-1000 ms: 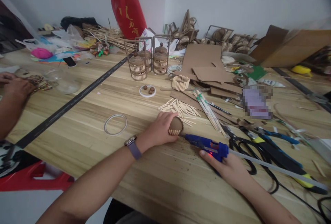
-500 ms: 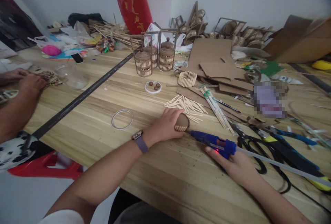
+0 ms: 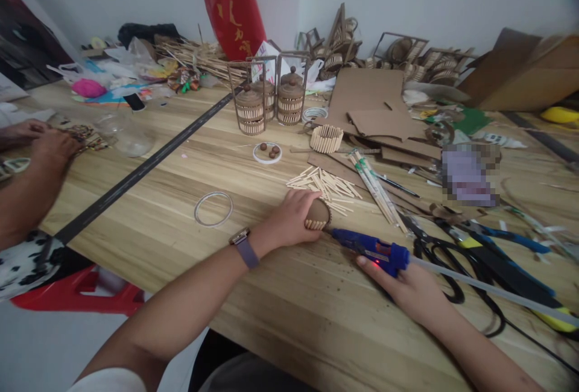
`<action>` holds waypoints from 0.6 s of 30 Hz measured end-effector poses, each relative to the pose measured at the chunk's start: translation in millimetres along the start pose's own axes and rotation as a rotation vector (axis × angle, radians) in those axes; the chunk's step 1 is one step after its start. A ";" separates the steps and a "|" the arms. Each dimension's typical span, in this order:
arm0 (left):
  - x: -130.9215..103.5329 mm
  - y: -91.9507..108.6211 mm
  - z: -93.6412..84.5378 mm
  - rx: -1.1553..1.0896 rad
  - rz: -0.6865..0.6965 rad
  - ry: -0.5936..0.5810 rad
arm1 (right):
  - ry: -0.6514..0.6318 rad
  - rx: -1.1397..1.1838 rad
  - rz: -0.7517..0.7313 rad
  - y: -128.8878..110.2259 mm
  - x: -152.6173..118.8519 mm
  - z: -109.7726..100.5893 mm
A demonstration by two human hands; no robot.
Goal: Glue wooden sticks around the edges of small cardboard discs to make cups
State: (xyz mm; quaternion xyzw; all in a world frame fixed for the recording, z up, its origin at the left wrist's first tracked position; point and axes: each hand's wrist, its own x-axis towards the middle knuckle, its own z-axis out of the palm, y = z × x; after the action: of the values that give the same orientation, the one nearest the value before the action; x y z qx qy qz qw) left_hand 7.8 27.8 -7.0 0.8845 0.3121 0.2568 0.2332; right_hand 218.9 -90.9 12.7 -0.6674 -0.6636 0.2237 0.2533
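Here, your left hand [image 3: 294,220] gripped the round piece [image 3: 318,214] between thumb and fingers. Your right hand [image 3: 409,286] grasped the glue gun [image 3: 371,249].

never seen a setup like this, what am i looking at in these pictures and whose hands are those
All come from one camera worn on a person's head, looking forward and down; no robot is involved. The two nearest bare hands are the wearer's. The left hand holds a small round cardboard piece edged with short sticks; the right hand holds a blue glue gun, its tip close to that piece. On the wooden table lie loose sticks, scissors and a white ring, with small lidded baskets standing behind. The hands at far left belong to someone else.
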 end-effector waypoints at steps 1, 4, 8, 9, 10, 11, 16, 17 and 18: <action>-0.1 0.2 -0.1 0.000 0.000 0.000 | -0.005 0.002 -0.001 0.6 0.0 0.4; -0.4 0.4 -0.3 0.006 -0.002 -0.001 | -0.004 0.003 -0.001 2.9 -0.3 1.4; -0.3 0.2 0.0 0.019 0.005 0.004 | 0.000 -0.011 -0.008 4.0 -0.8 1.5; -0.2 0.1 0.1 0.020 0.007 0.005 | -0.004 -0.011 -0.010 3.7 -0.8 1.4; -0.1 0.1 0.1 0.019 0.009 0.005 | -0.007 -0.011 -0.011 3.1 -0.8 1.2; 0.1 0.2 0.1 0.018 0.009 0.005 | -0.010 -0.011 -0.010 2.4 -0.8 1.0; 0.5 0.8 -0.7 0.009 0.005 -0.003 | -0.001 -0.017 -0.016 0.5 0.0 1.2; 0.6 0.9 -0.9 0.009 0.005 -0.004 | 0.001 -0.017 -0.016 0.6 0.2 1.4; 0.6 1.0 -1.0 0.009 0.005 -0.004 | 0.002 -0.017 -0.015 0.8 0.3 1.6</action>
State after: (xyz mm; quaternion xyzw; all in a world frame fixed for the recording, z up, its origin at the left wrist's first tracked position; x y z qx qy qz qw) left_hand 8.0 27.7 -5.5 0.8867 0.3106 0.2542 0.2295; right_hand 218.5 -90.5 10.9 -0.6647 -0.6703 0.2153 0.2501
